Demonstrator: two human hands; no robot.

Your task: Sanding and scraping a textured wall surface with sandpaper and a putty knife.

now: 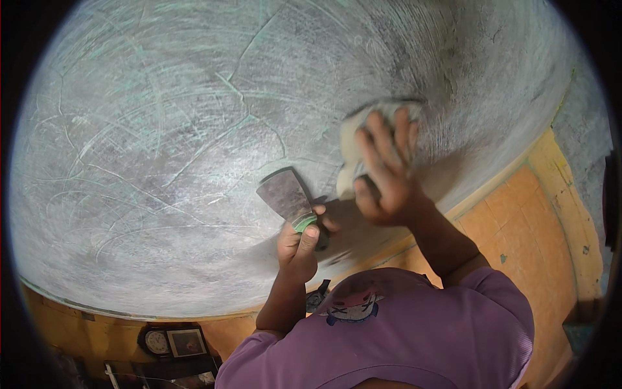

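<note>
- Purple shirt: nearest, below both hands.
- Left hand: grip closed round the scraper's handle, thumb laid along it, near the lower edge of the grey surface.
- Scraper: in the left hand, blade pointing up and to the left; whether it touches the surface cannot be told. Probably light, with a stiff, thin blade; best held by the green-and-black handle, clear of the blade's edge.
- Right hand: grip spread flat over the pale pad, fingers pointing up; blurred.
- Pale pad: under the right palm, against the surface, toward its right-hand edge. Apparently light and flexible, material unclear; best held under a flat palm with the fingers spread.
- Grey surface: scratched and ridged; probably hard and dusty.
- Orange wall: beyond the surface's lower right edge.
- Clock: beyond the lower left edge, beside a framed picture.
</note>
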